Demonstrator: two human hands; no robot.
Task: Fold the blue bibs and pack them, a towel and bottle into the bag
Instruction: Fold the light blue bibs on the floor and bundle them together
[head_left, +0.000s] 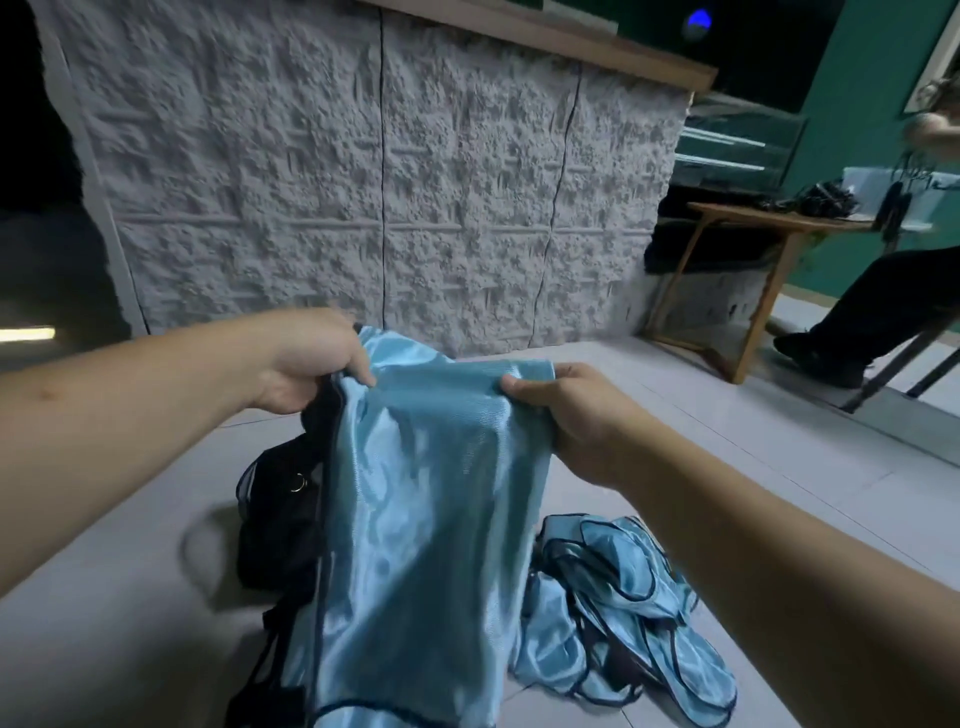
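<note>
A shiny light-blue bib (421, 519) with dark trim hangs in front of me, held up by its top edge. My left hand (311, 364) pinches its upper left corner, and my right hand (566, 415) grips the upper right corner. Behind and left of the hanging bib sits a black bag (275, 519) on the floor, partly hidden by the cloth. A heap of more blue bibs (623, 613) lies on the floor at the lower right. No towel or bottle is visible.
A rough white textured wall panel (363, 182) stands straight ahead. At the right a wooden table (769, 228) carries clutter, and a seated person's dark legs (872, 312) reach across the pale tiled floor (727, 431).
</note>
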